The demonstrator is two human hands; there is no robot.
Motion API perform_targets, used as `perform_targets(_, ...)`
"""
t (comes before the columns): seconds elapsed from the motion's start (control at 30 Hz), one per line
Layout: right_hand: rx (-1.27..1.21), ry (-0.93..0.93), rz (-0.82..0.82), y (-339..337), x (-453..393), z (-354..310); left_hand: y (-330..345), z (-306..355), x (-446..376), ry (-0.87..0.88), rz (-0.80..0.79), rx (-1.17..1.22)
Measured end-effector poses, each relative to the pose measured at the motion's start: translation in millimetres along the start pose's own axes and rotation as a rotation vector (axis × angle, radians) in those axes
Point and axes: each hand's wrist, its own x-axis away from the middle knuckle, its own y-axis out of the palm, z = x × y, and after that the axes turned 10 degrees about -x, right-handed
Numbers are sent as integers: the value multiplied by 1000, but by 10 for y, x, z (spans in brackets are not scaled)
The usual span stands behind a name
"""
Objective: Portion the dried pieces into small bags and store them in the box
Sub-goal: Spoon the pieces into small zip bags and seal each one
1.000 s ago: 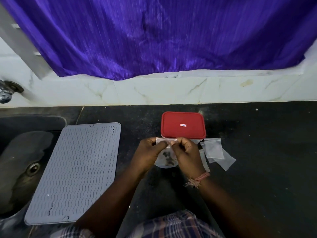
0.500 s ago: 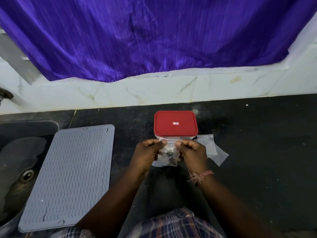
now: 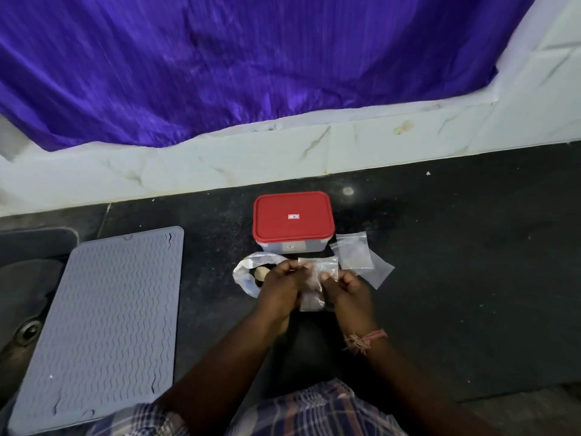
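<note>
Both hands hold a small clear bag (image 3: 316, 283) with dark dried pieces inside, just in front of the box. My left hand (image 3: 280, 286) pinches its top left edge and my right hand (image 3: 347, 289) pinches its right side. The box (image 3: 293, 220) is a clear tub with a red lid, shut, standing on the black counter. To the left of my hands lies a larger open plastic bag (image 3: 248, 272) holding pale and dark pieces. A few empty small bags (image 3: 356, 254) lie to the right of the box.
A grey ribbed silicone mat (image 3: 107, 322) covers the counter at the left, beside a steel sink (image 3: 25, 309). A white tiled wall and a purple curtain (image 3: 251, 64) rise behind the black counter (image 3: 471, 278).
The small bag has turned from wide to upright between my hands, and my hands have shifted slightly right. The larger plastic bag now shows to their left.
</note>
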Motion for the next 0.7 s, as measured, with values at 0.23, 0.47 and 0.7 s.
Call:
perform_targets(0.23,62,-23,218,-447,-214,106,309,-333,14,-195,-89,-193)
perform_targets(0.47,-33,106,249,-513,-438,7,463,-293,-102,-224,124,-221)
perform_targets(0.7,543,-83,64,-427,-705,14,555,-329,-114,-159,206,-362)
